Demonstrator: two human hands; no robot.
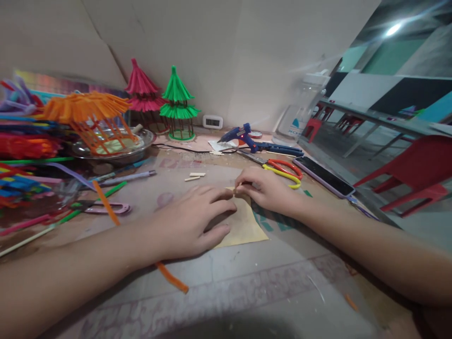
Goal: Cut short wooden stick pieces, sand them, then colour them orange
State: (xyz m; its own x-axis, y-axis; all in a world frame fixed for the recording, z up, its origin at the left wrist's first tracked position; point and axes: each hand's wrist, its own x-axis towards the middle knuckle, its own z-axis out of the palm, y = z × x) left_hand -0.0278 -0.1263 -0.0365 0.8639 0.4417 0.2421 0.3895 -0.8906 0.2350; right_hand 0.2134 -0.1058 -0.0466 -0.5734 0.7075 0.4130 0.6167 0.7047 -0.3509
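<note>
My left hand (196, 221) lies over a piece of yellow paper (243, 228), its fingers stretched out and apart. At the paper's far edge, my right hand (263, 186) pinches thumb against index finger, close to the left index fingertip. Something tiny and brownish may be in that pinch, too small to name. An orange pipe cleaner (173, 278) passes beneath my left forearm. Short pale sticks (192, 178) lie just beyond the left hand. Scissors (282, 172) with red and yellow handles rest beyond the right hand.
A blue glue gun (243, 136), phone (323, 176) and clear bottle (294, 113) stand or lie behind and right. Green (180, 110) and pink (143, 89) tiered towers stand at the back. Left are an orange-roofed model (88, 110) in a metal bowl (146, 143), pipe cleaners (28, 141) and thread snips (106, 207).
</note>
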